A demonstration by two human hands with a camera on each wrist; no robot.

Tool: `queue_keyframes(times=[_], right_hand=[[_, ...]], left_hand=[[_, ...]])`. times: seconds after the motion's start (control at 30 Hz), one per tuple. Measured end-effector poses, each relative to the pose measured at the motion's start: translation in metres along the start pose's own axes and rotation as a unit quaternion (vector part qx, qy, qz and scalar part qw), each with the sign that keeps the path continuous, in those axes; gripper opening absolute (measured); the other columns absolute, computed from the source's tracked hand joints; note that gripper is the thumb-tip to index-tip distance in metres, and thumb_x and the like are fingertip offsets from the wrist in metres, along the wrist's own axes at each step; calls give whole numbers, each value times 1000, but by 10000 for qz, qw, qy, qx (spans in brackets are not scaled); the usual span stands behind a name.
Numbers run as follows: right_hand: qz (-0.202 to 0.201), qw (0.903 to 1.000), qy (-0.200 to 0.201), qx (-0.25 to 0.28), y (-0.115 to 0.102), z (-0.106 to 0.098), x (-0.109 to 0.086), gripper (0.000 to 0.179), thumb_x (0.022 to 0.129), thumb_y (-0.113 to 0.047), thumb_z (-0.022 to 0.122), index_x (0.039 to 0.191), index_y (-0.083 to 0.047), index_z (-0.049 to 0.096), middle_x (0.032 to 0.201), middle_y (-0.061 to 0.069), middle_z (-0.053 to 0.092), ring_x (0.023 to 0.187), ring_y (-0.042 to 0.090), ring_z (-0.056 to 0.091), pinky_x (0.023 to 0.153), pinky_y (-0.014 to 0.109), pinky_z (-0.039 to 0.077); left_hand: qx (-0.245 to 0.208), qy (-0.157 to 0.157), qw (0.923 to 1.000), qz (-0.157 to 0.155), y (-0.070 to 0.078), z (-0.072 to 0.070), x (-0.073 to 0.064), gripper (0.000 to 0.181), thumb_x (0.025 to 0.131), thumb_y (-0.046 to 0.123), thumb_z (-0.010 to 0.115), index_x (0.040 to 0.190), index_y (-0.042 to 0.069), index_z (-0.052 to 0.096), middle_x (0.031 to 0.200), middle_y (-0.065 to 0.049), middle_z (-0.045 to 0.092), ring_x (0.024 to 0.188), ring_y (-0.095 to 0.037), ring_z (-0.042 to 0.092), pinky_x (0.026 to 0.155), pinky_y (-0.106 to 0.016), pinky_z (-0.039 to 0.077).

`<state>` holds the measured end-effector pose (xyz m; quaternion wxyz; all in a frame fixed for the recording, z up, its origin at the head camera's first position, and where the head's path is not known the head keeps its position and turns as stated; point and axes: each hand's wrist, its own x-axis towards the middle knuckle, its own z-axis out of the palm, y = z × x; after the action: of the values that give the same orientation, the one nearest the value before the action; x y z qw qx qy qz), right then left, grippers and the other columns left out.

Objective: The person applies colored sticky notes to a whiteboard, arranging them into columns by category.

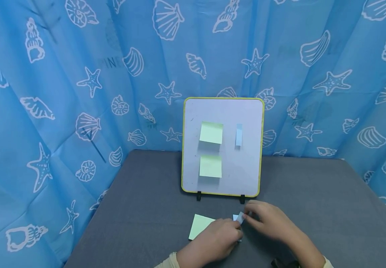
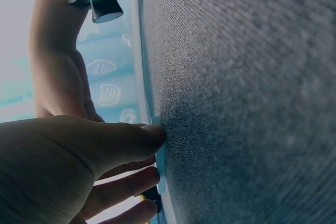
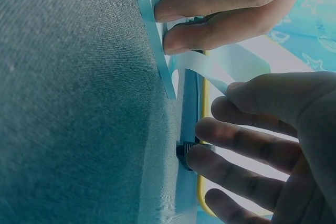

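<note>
On the grey tabletop, my left hand [image 1: 217,238] holds down a small pad of narrow light blue sticky notes [image 3: 151,30]. Two of its fingertips press on the pad's face in the right wrist view, while its thumb lies along the pad in the left wrist view. My right hand [image 1: 270,220] pinches the free end of the top blue sticky note [image 1: 241,217] between thumb and index finger. That note bends up from the pad, its other end still against it. The right hand's other fingers are spread. Partly behind the left hand lies a pale green sticky note pad [image 1: 199,226].
A whiteboard [image 1: 226,111] with a yellow rim stands behind the hands on black feet [image 1: 198,196]. It carries an upper green note [image 1: 211,133], a lower green note [image 1: 210,166] and a narrow blue note [image 1: 238,134]. A blue shell-patterned curtain [image 1: 166,59] hangs behind the table.
</note>
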<state>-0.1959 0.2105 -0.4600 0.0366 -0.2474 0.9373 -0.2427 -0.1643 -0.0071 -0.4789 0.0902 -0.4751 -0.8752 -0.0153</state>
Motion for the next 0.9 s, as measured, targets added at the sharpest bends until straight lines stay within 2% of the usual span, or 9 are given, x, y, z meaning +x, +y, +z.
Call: queue_keyframes(times=[0.3,0.63,0.9], right_hand=[[-52,10000,54,25,-1,-2,-2,9,101,-24,74,92,-25,74,83,-18,63,72,-5,52,62,25,48],[-87,9998,160,-19,2,-4,-3,8,101,-25,74,93,-25,75,84,-18,62,74,-6,53,63,24,49],[-82,9995,267,-113,1,-5,-3,7,100,-22,75,93,-25,75,84,-18,62,74,-6,53,63,24,49]], left_hand=[[-77,56,10000,1,-1,2,1,16,101,20,73,88,28,79,82,12,59,62,-1,45,52,-17,32],[-27,-8,10000,5,-1,2,3,14,103,22,71,95,28,81,86,12,63,65,-1,47,53,-17,35],[-40,62,10000,6,-2,5,3,15,105,24,69,96,27,81,85,12,62,63,-1,40,51,-17,30]])
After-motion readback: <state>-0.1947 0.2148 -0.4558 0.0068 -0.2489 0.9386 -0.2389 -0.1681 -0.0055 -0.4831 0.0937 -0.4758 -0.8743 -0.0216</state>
